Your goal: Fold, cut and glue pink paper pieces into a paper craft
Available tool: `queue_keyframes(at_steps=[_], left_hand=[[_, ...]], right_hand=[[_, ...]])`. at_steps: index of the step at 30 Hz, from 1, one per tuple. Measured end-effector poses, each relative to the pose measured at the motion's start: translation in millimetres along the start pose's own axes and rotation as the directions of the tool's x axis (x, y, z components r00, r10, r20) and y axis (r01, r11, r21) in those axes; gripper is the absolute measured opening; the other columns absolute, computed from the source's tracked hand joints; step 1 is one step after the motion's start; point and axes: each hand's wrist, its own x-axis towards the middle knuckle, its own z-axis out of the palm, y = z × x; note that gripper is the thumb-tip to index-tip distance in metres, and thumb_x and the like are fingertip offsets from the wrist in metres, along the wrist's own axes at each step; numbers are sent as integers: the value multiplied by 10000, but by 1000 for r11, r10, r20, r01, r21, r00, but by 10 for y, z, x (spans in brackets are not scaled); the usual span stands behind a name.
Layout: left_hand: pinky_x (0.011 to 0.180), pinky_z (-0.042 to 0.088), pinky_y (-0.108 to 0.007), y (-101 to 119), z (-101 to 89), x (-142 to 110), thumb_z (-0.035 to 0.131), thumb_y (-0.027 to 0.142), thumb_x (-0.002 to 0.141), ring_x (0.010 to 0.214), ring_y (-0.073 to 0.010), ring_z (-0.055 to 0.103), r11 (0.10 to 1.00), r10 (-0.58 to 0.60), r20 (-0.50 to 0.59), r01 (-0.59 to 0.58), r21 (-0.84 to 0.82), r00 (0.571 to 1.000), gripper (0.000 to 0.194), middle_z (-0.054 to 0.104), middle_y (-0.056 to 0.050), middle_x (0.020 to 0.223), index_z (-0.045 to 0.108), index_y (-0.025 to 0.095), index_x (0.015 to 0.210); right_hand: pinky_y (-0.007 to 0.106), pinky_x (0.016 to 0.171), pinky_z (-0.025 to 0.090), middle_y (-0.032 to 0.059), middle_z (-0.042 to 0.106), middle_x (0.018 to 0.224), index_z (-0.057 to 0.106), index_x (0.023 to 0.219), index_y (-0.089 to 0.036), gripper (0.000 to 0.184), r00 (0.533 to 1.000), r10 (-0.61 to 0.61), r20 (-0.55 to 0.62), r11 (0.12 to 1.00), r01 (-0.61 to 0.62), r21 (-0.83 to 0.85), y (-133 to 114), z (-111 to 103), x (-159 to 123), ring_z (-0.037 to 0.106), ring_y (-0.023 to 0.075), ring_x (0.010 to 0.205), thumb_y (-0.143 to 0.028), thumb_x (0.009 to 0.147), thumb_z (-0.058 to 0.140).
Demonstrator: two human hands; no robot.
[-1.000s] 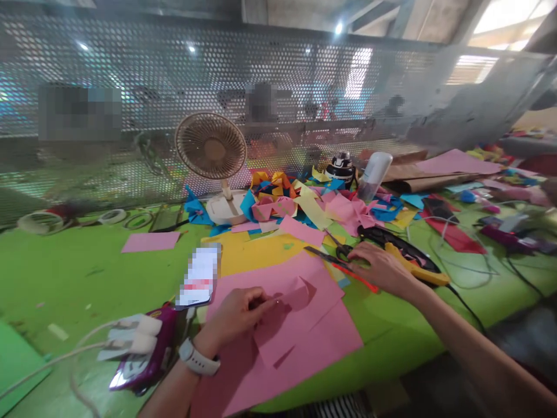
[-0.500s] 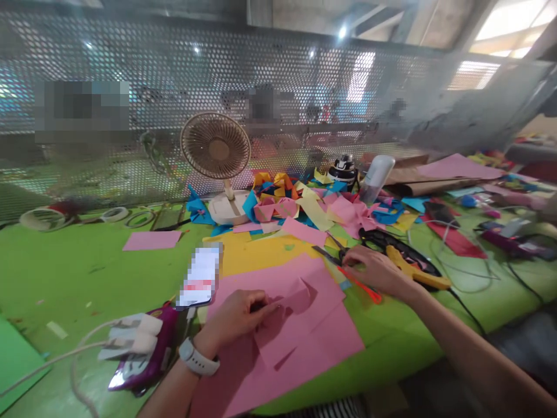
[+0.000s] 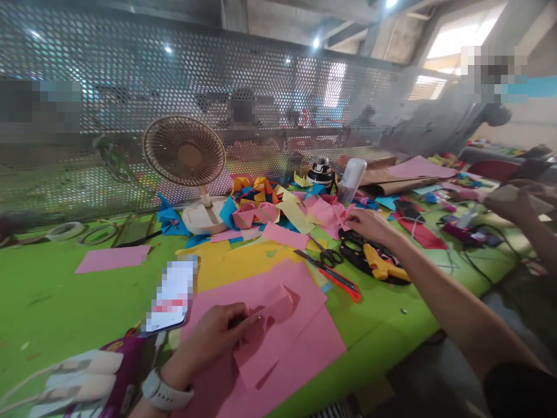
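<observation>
My left hand (image 3: 217, 334), with a white watch on its wrist, is closed on a small folded piece of pink paper (image 3: 281, 305). Under it lies a large pink sheet (image 3: 300, 348), with smaller pink pieces on top. My right hand (image 3: 369, 225) reaches to the edge of a heap of folded pink paper (image 3: 324, 212). Its fingers are bent together; what they pinch, if anything, is hidden. Just below that hand are a yellow glue gun (image 3: 385, 264) on a black tray and black scissors (image 3: 328, 252). A red-handled cutter knife (image 3: 337, 278) lies nearer me.
A small fan (image 3: 189, 154) stands behind the phone (image 3: 172, 296). Purple power strip (image 3: 124, 371) with white plugs sits at lower left. A black-lidded bottle (image 3: 321, 174) and a clear bottle (image 3: 351, 180) stand at the back. Another person's hand (image 3: 509, 203) shows at right.
My right hand has moved away from the scissors and cutter knife, over to the pink paper heap. My left hand keeps its hold. The view has turned right, bringing in another person's arm.
</observation>
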Motion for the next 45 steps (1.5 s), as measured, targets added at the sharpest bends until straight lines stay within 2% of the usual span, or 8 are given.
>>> queue_keyframes(at_steps=[6, 11, 14, 17, 22, 27, 35, 45], left_hand=[[511, 293, -214, -41, 21, 15, 416, 504, 844, 550, -107, 448, 1000, -13, 3, 13, -24, 1000, 394, 513, 24, 590, 502, 168, 658], [516, 289, -224, -53, 24, 11, 391, 518, 856, 577, -114, 458, 1000, -13, 29, 14, -24, 999, 419, 536, 8, 625, 546, 161, 700], [513, 284, -227, -50, 26, 10, 397, 515, 856, 571, -109, 451, 1000, 6, 15, -5, -17, 1000, 420, 547, 5, 634, 552, 159, 698], [510, 287, -223, -55, 35, 7, 405, 514, 856, 563, -103, 451, 1000, 19, 6, -19, -17, 1000, 415, 545, 9, 626, 553, 159, 698], [507, 305, -214, -70, 40, -8, 396, 525, 856, 561, -104, 480, 999, 2, 3, -2, -47, 1000, 421, 567, 4, 629, 565, 162, 725], [511, 302, -224, -68, 45, -16, 410, 533, 844, 549, -113, 491, 1000, 6, -16, -6, -27, 1000, 420, 581, -2, 608, 572, 168, 712], [501, 286, -224, -37, 36, -19, 392, 552, 843, 529, -110, 476, 1000, 6, -29, -6, -7, 1000, 433, 550, 9, 573, 555, 177, 701], [493, 299, -220, -54, 59, -15, 400, 549, 840, 516, -105, 491, 997, -33, -2, 33, -70, 999, 427, 545, 15, 574, 534, 169, 698]], right_hand=[[209, 592, 397, 24, 696, 811, 668, 834, -193, 264, 986, -35, 161, 997, 24, 69, -236, 447, 286, 626, 166, 736, -410, 784, 528], [258, 608, 418, 107, 671, 932, 617, 978, -145, 519, 987, -12, 159, 998, 2, 66, -635, 770, 458, 621, 232, 805, -577, 694, 577], [301, 693, 423, 149, 636, 1006, 611, 980, -135, 517, 993, -23, 120, 998, 16, 62, -836, 839, 529, 591, 271, 910, -568, 699, 577], [315, 776, 404, 136, 610, 1071, 592, 1031, -159, 479, 990, -103, 93, 991, 94, 96, -1030, 877, 627, 554, 264, 985, -541, 747, 537], [266, 705, 414, 66, 658, 922, 630, 938, -185, 497, 952, -276, 135, 948, 246, 203, -1268, 1010, 724, 589, 217, 836, -517, 576, 704], [239, 621, 400, 13, 653, 748, 652, 768, -177, 216, 951, -293, 98, 918, 251, 308, -1070, 987, 774, 574, 153, 697, -379, 708, 608], [227, 509, 367, -4, 589, 589, 618, 652, -149, 320, 986, -167, 17, 908, 147, 391, -379, 743, 881, 521, 131, 560, -434, 746, 509], [245, 617, 435, 28, 672, 760, 654, 812, -157, 293, 990, -110, 87, 959, 82, 272, -363, 677, 685, 599, 170, 692, -424, 744, 552]])
